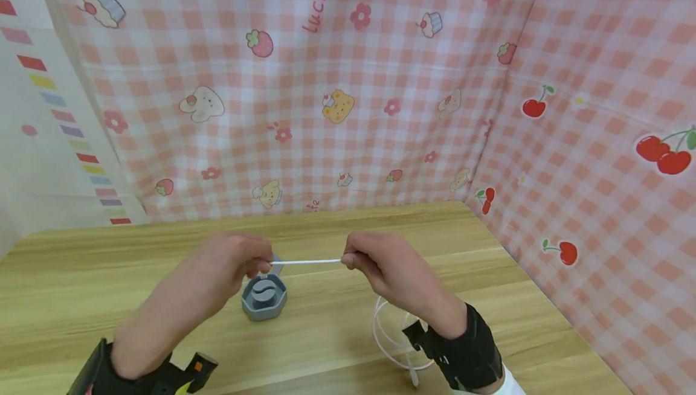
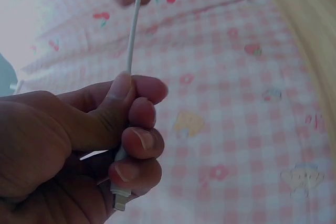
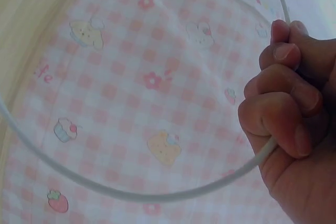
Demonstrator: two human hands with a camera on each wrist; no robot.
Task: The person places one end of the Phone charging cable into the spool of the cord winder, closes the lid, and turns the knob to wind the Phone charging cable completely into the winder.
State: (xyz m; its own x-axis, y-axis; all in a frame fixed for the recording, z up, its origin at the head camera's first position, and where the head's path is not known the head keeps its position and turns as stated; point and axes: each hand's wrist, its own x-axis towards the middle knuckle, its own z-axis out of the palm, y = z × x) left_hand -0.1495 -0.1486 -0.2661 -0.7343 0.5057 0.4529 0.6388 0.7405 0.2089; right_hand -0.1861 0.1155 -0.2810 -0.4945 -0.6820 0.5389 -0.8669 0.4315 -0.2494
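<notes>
A white charging cable [image 1: 307, 261] runs straight and taut between my two hands above the table. My left hand [image 1: 231, 262] grips one end, and in the left wrist view its metal plug [image 2: 120, 202] pokes out below the curled fingers. With thumb and fingers my right hand [image 1: 383, 265] pinches the cable farther along. From that fist the cable hangs in a wide curve [image 3: 152, 198] in the right wrist view. Just below my left hand, a grey hexagonal cable winder [image 1: 264, 301] with a curved raised core lies on the table, its top part partly hidden by the fingers.
The rest of the cable lies looped [image 1: 376, 328] on the wooden table [image 1: 321, 334] by my right wrist, its other end [image 1: 414, 377] near the front. Pink checked cloth [image 1: 304, 159] hangs behind the table and along its right side.
</notes>
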